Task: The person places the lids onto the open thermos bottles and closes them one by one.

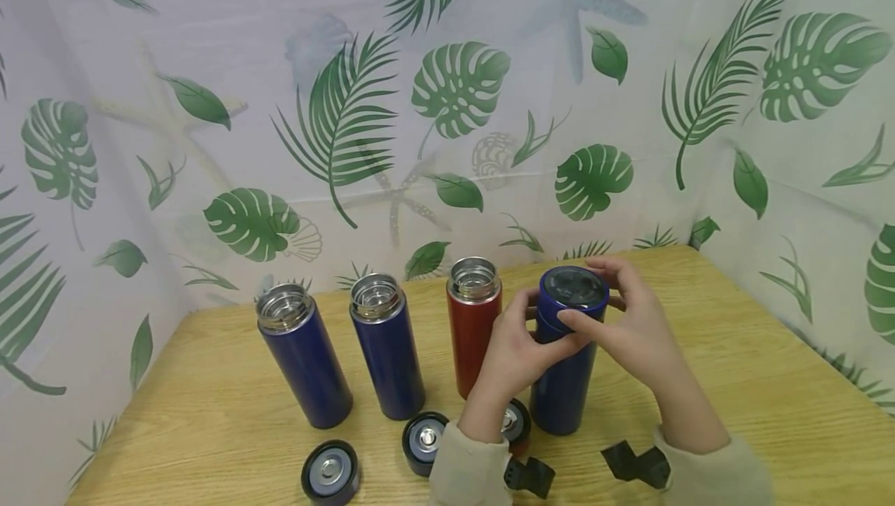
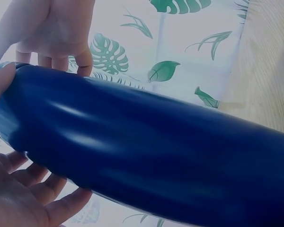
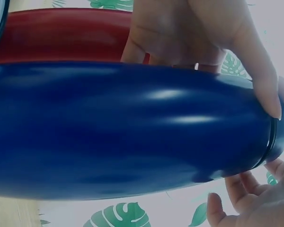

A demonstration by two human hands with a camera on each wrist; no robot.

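A blue thermos bottle (image 1: pixel 565 389) stands upright on the table at the right of the row, its lid (image 1: pixel 575 288) on top. My left hand (image 1: pixel 520 347) grips the upper body just below the lid, thumb across the front. Around the lid curl the fingers of my right hand (image 1: pixel 639 331), its thumb on the near side. In the left wrist view the blue bottle (image 2: pixel 156 146) fills the middle, with my left hand (image 2: pixel 23 194) beneath it. A thin dark seam (image 3: pixel 273 137) between lid and body shows in the right wrist view.
Left of the held bottle stand a lidless red bottle (image 1: pixel 470 343) and two lidless blue bottles, one middle (image 1: pixel 389 362) and one far left (image 1: pixel 308 374). Removed lids lie in front: one left (image 1: pixel 331 472), one centre (image 1: pixel 425 442), one partly behind my left wrist (image 1: pixel 516 422). Leaf-patterned cloth (image 1: pixel 447 203) hangs behind.
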